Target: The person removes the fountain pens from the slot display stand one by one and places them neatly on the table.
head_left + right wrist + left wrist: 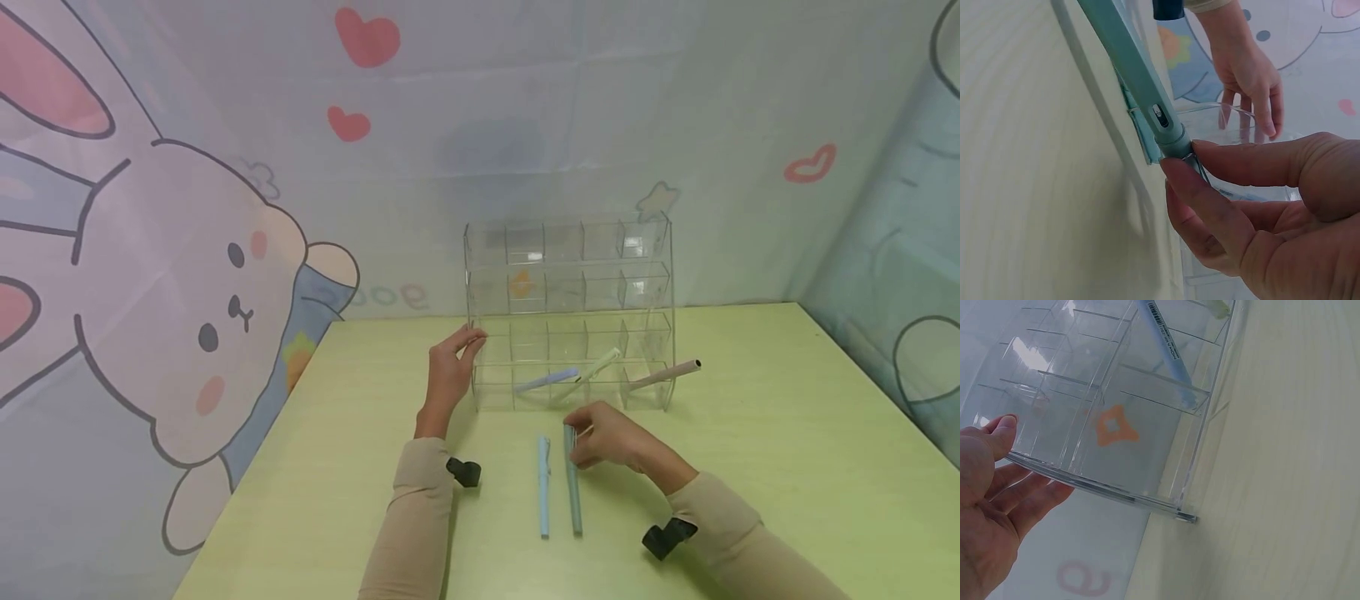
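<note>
Tabletop [300, 517], pale yellow-green, bears a clear acrylic pen rack [566, 265], its long rows running left to right. The left hand [447, 379] grips the rack's left side panel between thumb and fingers. The right hand [611, 437], thumb and fingertips closed together, pinches the clip end of a muted teal pen [574, 492] in front of the rack. The pen's long axis runs away from the person, clip end toward the rack; its matte barrel has an oval window and a wire clip. A light blue pen [543, 492] lies nearly parallel, just left.
</note>
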